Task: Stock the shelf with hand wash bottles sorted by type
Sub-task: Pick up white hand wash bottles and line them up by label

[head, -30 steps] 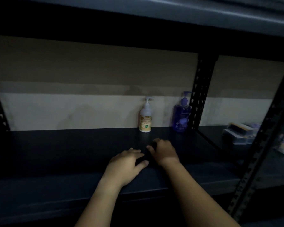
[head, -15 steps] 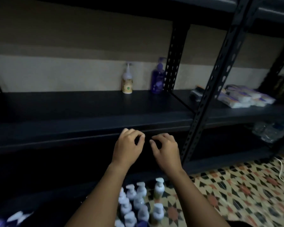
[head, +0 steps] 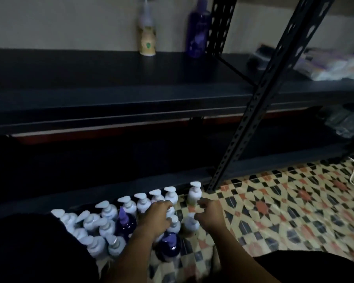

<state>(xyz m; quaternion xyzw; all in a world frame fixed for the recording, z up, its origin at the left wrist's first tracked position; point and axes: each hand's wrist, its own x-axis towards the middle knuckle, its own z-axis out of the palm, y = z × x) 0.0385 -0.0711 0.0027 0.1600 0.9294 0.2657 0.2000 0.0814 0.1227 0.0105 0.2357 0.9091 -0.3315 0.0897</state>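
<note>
So the floor bottles (head: 131, 219) stand upright, pumps up, right under both hands. Left hand (head: 155, 218) sits on a white pump bottle (head: 173, 221), fingers curled around it I think; right hand (head: 207, 216) hovers loosely curled by another one (head: 190, 223). Too dim and blurry to confirm either grip. 2 bottles wait on the shelf (head: 90, 78).

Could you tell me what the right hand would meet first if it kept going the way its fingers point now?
Probably the white pump bottle just beyond the right hand, standing on the tiled floor; depth is hard to judge here.
</note>
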